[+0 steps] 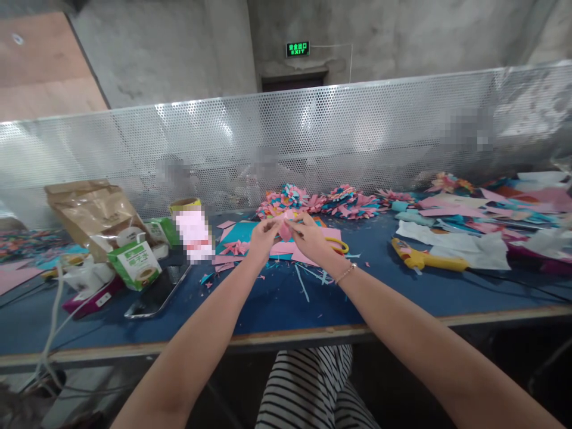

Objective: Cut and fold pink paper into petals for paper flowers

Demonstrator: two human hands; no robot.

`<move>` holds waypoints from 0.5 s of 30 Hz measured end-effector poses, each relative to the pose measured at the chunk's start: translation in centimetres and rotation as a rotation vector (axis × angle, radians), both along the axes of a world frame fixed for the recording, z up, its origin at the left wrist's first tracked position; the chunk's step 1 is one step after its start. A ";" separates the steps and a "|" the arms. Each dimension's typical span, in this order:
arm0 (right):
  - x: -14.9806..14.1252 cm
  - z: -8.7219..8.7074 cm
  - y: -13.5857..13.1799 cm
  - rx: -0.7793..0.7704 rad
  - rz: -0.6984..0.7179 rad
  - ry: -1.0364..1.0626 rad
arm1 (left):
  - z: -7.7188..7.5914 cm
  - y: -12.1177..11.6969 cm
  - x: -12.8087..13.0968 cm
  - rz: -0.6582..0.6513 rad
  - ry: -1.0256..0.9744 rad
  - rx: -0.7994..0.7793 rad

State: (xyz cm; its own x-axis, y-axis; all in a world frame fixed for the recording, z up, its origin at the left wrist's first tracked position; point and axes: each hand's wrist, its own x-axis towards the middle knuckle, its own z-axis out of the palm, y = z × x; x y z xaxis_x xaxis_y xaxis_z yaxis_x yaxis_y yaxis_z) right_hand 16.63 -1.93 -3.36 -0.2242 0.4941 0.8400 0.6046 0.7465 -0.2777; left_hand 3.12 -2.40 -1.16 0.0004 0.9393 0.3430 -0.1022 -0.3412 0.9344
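Between my two hands is a small piece of pink paper (286,225), held up above the table. My left hand (264,237) pinches it from the left, fingers closed. From the other side my right hand (309,237) grips it with bent fingers; a bracelet circles that wrist. Below lie blue and pink paper sheets (243,231) and a folded pink paper flower (235,247). Scissors with a yellow handle (338,244) rest partly hidden behind my right hand. Piles of pink, blue and orange paper flowers (351,202) stand just beyond.
A yellow glue gun (426,260) lies right, near white and pink paper scraps (451,244). On the left are a phone (158,292), a green carton (134,264), a brown paper bag (92,214) and cables (56,316). A perforated metal panel (313,137) borders the blue table (268,310).
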 end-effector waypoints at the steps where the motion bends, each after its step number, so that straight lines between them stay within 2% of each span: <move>1: 0.0 0.0 0.0 0.003 0.020 -0.010 | 0.0 0.0 0.0 0.025 0.040 0.029; 5: -0.1 0.2 0.0 0.017 0.077 -0.021 | -0.3 0.4 -0.3 0.123 0.201 0.163; 9: -0.2 0.5 -0.4 0.007 0.084 0.011 | -0.5 0.8 -0.6 0.174 0.268 0.232; 15: 0.2 0.6 -0.4 -0.175 0.067 0.244 | -0.1 0.3 -0.5 0.220 0.373 0.311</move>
State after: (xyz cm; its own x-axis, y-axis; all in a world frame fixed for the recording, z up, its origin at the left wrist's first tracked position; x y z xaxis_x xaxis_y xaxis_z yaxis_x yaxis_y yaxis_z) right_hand 16.84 -2.36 -2.71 -0.0628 0.6267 0.7767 0.4553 0.7106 -0.5365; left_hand 2.67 -2.06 -1.26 -0.0096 0.7851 0.6193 0.3228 -0.5838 0.7450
